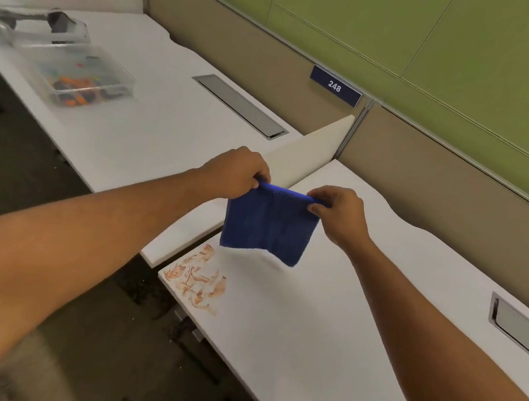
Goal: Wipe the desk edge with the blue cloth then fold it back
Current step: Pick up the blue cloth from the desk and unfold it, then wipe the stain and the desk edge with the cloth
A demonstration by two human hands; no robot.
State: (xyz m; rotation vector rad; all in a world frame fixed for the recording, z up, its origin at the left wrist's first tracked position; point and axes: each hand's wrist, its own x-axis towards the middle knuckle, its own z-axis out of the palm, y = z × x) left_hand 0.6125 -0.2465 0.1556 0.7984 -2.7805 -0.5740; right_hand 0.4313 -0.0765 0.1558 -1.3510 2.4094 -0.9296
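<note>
A blue cloth (268, 223) hangs in the air above the white desk (322, 331), held by its top edge. My left hand (234, 171) pinches the cloth's top left corner and my right hand (337, 212) pinches the top right corner. The cloth shows a vertical crease down its middle. Below it, at the desk's near left corner, orange-red smears (197, 276) mark the white surface by the edge.
A cream divider panel (312, 152) separates this desk from the left desk (149, 133), which carries a clear plastic tray (77, 80) of small coloured items and a silvery object (38, 22). Cable slots (240, 106) (526, 332) sit at the back. The floor lies at lower left.
</note>
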